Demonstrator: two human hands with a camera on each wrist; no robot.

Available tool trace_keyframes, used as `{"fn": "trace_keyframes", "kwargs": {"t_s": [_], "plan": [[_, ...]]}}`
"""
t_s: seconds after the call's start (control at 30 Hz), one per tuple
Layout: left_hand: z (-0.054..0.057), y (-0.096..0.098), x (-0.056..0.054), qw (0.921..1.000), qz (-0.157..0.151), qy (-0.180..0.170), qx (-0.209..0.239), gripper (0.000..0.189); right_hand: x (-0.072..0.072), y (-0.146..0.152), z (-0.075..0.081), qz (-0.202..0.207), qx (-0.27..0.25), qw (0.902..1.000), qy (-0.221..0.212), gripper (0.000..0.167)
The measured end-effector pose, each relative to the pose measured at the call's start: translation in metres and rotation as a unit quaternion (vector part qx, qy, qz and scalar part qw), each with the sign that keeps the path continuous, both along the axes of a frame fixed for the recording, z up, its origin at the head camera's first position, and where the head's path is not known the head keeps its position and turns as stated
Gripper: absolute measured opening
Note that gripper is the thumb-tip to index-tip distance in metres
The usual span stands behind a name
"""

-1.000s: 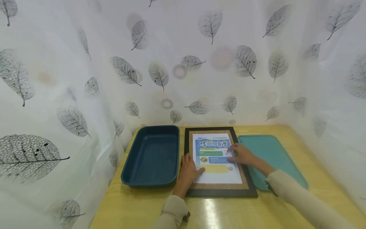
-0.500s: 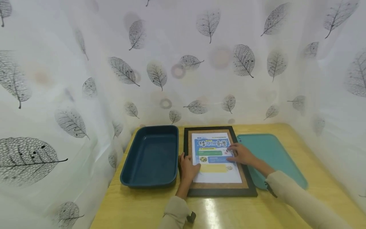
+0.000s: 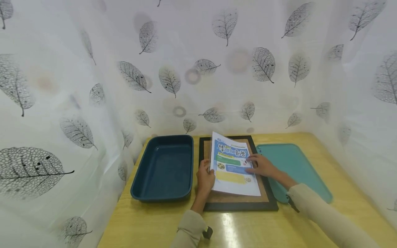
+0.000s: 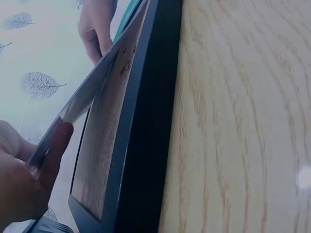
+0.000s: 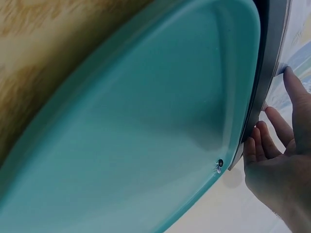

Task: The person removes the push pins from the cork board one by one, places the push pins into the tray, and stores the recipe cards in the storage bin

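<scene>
In the head view a printed paper sheet [image 3: 232, 179] with blue, green and yellow blocks slants over a black picture frame [image 3: 242, 207] with a brown board inside. My left hand [image 3: 205, 177] pinches the sheet's left edge between thumb and fingers, holding it raised off the board; the left wrist view shows the gap beneath the sheet [image 4: 87, 97]. On the opposite side my right hand [image 3: 263, 166] touches the sheet near its right edge. Its thumb and fingers are extended in the right wrist view, with several fingers [image 5: 262, 141] by the frame's side.
Left of the frame stands a deep dark blue tray [image 3: 189, 165]. A flat teal tray [image 3: 294, 165] lies to the right, partly under my right arm. All rest on a yellow wooden table [image 3: 149, 224], enclosed by a white leaf-patterned curtain [image 3: 198, 51] at the back and sides.
My left hand has gone from the frame's left border to gripping the sheet's edge. The sheet's left side has risen from the board. My right hand stays nearly in place.
</scene>
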State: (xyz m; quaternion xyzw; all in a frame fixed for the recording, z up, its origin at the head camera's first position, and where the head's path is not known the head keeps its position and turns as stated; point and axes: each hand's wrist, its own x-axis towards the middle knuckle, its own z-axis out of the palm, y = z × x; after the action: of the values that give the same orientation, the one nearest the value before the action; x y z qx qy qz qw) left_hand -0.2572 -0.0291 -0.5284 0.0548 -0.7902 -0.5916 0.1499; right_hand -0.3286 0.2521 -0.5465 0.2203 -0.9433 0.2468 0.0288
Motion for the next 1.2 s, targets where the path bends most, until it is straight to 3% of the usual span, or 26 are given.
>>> {"fn": "trace_keyframes", "kwargs": {"t_s": [0.13, 0.27, 0.5, 0.67, 0.87, 1.03, 1.2], "plan": [[0.001, -0.005, 0.0, 0.9992, 0.015, 0.038, -0.002, 0.051, -0.004, -0.003, 0.001, -0.003, -0.019, 0.9996, -0.02, 0.054], [0.009, -0.02, -0.001, 0.9982, 0.02, 0.057, -0.001, 0.051, -0.008, -0.003, 0.0, 0.0, -0.024, 0.9996, -0.012, 0.043], [0.032, -0.061, 0.004, 0.997, 0.038, 0.05, 0.047, 0.049, -0.006, 0.003, -0.002, 0.002, -0.029, 0.9995, 0.011, 0.036], [0.045, -0.107, 0.01, 0.9957, 0.059, 0.03, 0.064, 0.049, -0.002, 0.005, -0.004, 0.028, -0.038, 0.9984, 0.031, 0.035], [0.059, -0.178, 0.016, 0.9949, 0.085, -0.009, 0.053, 0.052, 0.0, 0.004, -0.009, 0.051, -0.043, 0.9962, 0.056, 0.033], [0.056, -0.233, 0.017, 0.9935, 0.088, -0.053, 0.049, 0.055, 0.001, 0.005, -0.006, 0.045, -0.046, 0.9965, 0.054, 0.031], [0.046, -0.266, 0.016, 0.9909, 0.083, -0.088, 0.06, 0.056, 0.0, 0.007, -0.001, 0.043, -0.041, 0.997, 0.051, 0.032]]}}
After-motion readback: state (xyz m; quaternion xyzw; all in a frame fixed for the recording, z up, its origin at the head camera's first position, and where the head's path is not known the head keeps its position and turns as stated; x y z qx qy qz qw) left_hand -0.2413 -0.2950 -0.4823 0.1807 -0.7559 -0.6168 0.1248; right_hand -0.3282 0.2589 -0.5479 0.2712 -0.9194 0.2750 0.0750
